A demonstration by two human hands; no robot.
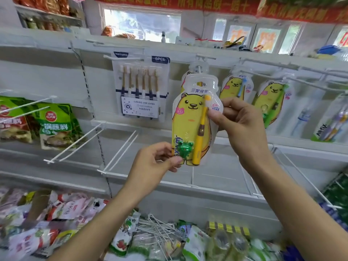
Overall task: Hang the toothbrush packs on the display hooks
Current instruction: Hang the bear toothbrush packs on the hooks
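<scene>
A yellow bear toothbrush pack (190, 119) with a yellow brush and a green frog toy is held upright in front of the white display shelf. My left hand (156, 159) pinches its bottom left corner. My right hand (237, 121) pinches its right edge near the brush head. The pack's hang hole sits just below a white display hook (202, 69) that bears another bear pack behind it. More bear packs (234, 87) (271, 98) hang on hooks to the right. A six-piece toothbrush pack (140, 87) hangs to the left.
Bare white hooks (120, 151) (71, 146) stick out of the lower shelf rail. Green sauce packets (54, 125) hang at the left. A cart below holds snack bags (71, 208) and loose white hooks (156, 225). Adult toothbrush packs (327, 119) hang at the far right.
</scene>
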